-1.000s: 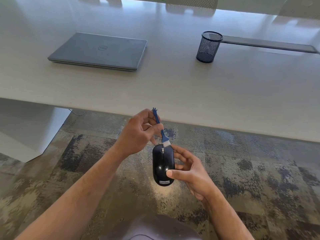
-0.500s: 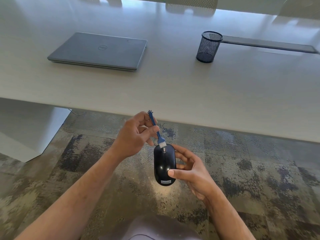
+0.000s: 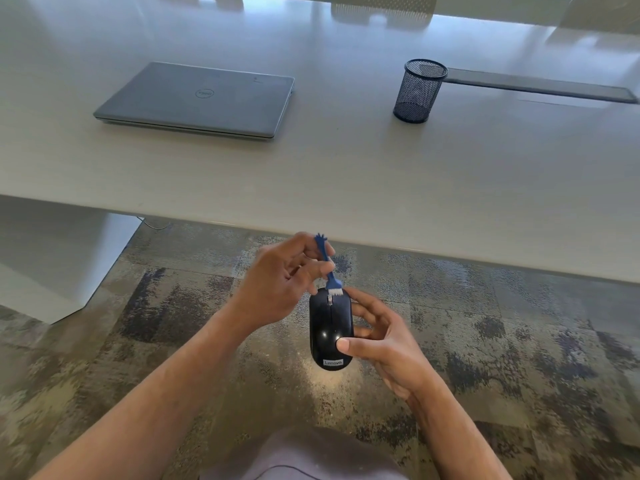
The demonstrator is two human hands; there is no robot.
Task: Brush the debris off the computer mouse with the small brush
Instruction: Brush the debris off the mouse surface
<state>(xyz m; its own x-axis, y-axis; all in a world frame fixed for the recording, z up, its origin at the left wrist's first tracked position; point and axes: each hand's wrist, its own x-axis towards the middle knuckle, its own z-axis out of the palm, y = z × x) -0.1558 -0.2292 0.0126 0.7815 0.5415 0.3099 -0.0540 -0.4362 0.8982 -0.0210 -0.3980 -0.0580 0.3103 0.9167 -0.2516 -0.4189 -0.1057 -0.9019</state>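
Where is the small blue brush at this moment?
In the head view, the small blue brush is low in the centre, pinched by the left hand, its bristles at the front end of the black mouse.

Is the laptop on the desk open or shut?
Shut. The laptop lies flat on the desk with its lid down, the logo on the lid facing up; no screen or keyboard shows.

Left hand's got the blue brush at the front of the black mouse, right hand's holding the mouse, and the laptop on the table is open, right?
Not quite. The head view shows the laptop closed, lid down, on the table. The rest holds: the left hand pinches the blue brush at the mouse front, and the right hand holds the mouse.
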